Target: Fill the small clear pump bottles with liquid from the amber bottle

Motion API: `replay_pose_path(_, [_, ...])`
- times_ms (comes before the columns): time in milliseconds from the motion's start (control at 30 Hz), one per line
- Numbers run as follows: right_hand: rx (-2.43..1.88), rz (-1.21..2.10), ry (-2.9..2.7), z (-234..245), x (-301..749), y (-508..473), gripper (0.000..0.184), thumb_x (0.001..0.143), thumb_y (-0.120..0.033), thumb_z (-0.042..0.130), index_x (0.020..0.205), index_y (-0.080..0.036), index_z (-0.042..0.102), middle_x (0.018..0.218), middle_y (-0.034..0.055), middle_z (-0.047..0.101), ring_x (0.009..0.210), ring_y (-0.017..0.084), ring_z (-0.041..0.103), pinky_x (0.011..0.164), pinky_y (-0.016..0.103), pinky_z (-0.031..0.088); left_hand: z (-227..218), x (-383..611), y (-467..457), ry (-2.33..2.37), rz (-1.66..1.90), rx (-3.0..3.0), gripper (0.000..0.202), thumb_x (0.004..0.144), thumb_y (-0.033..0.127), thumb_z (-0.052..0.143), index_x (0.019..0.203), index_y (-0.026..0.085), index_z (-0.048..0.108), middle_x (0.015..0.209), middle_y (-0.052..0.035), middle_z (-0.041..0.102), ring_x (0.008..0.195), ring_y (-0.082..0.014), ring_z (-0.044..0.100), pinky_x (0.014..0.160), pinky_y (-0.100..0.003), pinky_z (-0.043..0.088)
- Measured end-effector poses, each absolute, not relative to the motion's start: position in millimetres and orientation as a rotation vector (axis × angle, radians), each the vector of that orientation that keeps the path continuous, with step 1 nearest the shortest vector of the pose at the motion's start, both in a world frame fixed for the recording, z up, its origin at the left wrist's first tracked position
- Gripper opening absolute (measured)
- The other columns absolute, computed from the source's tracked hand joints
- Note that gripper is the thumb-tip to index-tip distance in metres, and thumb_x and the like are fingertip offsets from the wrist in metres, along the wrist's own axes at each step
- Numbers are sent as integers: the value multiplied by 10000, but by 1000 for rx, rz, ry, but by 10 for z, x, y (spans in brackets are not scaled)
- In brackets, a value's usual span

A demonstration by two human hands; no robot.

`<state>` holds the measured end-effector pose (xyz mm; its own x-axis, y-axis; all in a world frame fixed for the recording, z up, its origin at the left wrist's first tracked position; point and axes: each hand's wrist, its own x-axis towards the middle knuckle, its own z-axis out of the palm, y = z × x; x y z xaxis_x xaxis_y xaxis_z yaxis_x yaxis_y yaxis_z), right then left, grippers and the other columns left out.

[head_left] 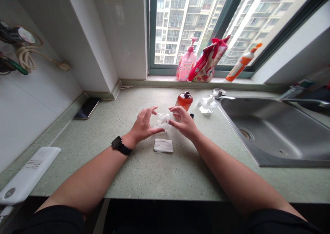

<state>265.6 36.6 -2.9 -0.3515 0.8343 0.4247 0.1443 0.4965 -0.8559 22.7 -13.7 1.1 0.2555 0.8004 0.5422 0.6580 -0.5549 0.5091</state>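
Note:
My left hand (144, 124) and my right hand (183, 121) are raised over the green speckled counter (144, 172), facing each other. Between their fingertips is a small clear plastic wrapper with a white piece inside (163, 118); both hands pinch it. A folded white tissue (163, 145) lies on the counter just below them. An open amber bottle (184, 100) stands right behind my right hand, with its small dark cap (191, 115) beside it. A black watch (119, 145) is on my left wrist.
A steel sink (273, 130) with a tap fills the right. A clear wrapper (206, 105) lies near the sink's corner. On the sill stand a pink pump bottle (186, 62), a red pouch (207, 61) and an orange bottle (242, 63). A phone (87, 108) and a white device (28, 173) lie left.

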Motion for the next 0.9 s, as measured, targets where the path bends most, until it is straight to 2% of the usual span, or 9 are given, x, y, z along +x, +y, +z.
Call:
replay_pose_path(133, [-761,902,-1839,-12,2664,365,354,878,-606,829,1018,-298,724,1293,82,690,1314,279,646,1148,525,545,13,214,-134,1386,1174,2355,937,806,605,917,1555,263,469,1302,-112,709,1249,-338,668,1178,-560,460])
replay_pose_path(233, [-740,877,-1869,4,2643,339,333,882,-573,841,1095,-324,778,1312,75,687,1301,277,652,1170,543,530,17,219,-136,1381,1177,2375,906,812,591,918,1532,246,491,1305,-116,708,1259,-342,666,1192,-565,449])
replay_pose_path(333, [-712,851,-1923,19,2603,304,376,871,-558,861,1184,-359,800,1334,66,693,1311,279,651,1193,553,508,32,238,-142,1360,1170,2391,880,824,580,913,1520,241,495,1316,-118,708,1281,-339,666,1224,-572,420])
replay_pose_path(433, [-704,825,-1932,20,2568,284,396,864,-571,865,1198,-366,806,1317,63,710,1293,282,659,1173,549,519,56,260,-154,1347,1140,2410,880,820,583,917,1517,244,501,1341,-121,707,1285,-333,672,1262,-580,379])
replay_pose_path(600, [-807,900,-1827,-21,2593,324,612,805,-613,898,1324,-349,710,1375,82,703,1350,309,639,1136,556,540,78,252,-161,1379,1080,2436,868,820,570,921,1522,263,513,1388,-117,704,1309,-333,665,1297,-594,337])
replay_pose_path(667, [-810,936,-1785,-33,2622,353,610,775,-613,921,1266,-330,696,1360,85,705,1352,309,641,1150,561,530,71,236,-154,1391,1078,2448,861,821,564,923,1518,259,519,1396,-118,704,1317,-334,664,1318,-609,298])
replay_pose_path(733, [-792,952,-1770,-32,2648,373,531,769,-611,924,1149,-310,706,1326,84,707,1332,303,651,1153,561,532,59,220,-144,1406,1073,2452,853,824,567,918,1515,257,526,1397,-118,705,1323,-336,662,1322,-615,288])
replay_pose_path(833, [-781,948,-1806,-17,2667,373,395,818,-614,883,981,-288,731,1309,87,697,1314,296,652,1138,545,553,41,204,-134,1431,1046,2448,850,829,580,909,1523,271,528,1402,-113,704,1338,-341,655,1321,-624,290])
replay_pose_path(900, [-776,947,-1833,-6,2664,354,351,853,-608,853,958,-288,755,1318,86,690,1313,291,649,1142,540,556,34,201,-133,1441,1036,2450,858,826,592,907,1527,274,529,1407,-114,703,1340,-345,653,1323,-633,283])
